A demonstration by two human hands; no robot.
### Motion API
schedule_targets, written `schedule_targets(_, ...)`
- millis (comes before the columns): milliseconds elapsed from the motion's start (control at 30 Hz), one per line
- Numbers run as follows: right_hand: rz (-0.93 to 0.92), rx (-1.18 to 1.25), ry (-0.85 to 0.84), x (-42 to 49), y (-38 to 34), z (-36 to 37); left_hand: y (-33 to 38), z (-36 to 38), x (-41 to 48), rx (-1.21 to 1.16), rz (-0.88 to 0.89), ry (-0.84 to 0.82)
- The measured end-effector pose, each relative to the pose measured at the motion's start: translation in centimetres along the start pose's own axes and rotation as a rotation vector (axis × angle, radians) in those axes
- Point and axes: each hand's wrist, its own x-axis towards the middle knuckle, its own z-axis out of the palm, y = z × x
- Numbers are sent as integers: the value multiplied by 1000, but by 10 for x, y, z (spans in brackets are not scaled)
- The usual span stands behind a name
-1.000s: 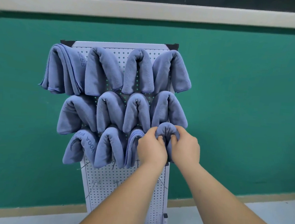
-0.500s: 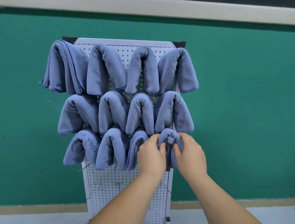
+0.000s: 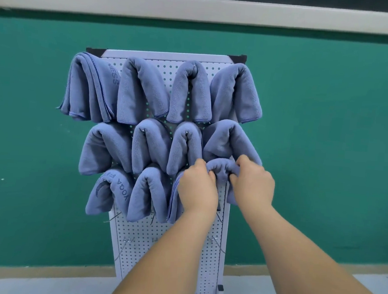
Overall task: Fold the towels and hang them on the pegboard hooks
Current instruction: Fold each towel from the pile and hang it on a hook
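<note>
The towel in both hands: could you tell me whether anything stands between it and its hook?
Nothing visible does. The left hand and right hand grip the folded towel against the pegboard. The second-row towel above hangs down to its top, crowding it; the hook itself is hidden.

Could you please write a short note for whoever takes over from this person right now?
Hands: left hand and right hand both grip the folded towel at the right end of the third row of the pegboard.
Done: eleven hung towels fill the top two rows and most of the third.
Left: settle this towel on its hook, hidden by the cloth, then let go. Bare hooks show lower down.
</note>
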Motion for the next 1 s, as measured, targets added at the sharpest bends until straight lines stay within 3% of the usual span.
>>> schedule_targets(133, -11, -3, -62, -26, 11, 25, -9, 14, -17, 73, 12, -103)
schedule_targets(300, -12, 293, -64, -59, 25, 35, -30, 29, -49, -35, 96, -173)
schedule_targets(433, -14, 396, -112, -81, 24, 38, -45, 39, -72, -175, 137, -236)
schedule_targets(567, 20, 402, -167, -121, 30, 42, -80, 34, -103, -210, 180, -325)
schedule_targets(700, 56, 373, -239, -183, 42, 53, -130, 19, -151, -155, 95, -480)
schedule_targets(867, 77, 236, -480, -265, 63, 75, -205, 2, -222, -57, 16, -763)
schedule_targets(1000, 7, 96, -814, -325, 79, 102, -267, -12, -269, 56, -97, -1015)
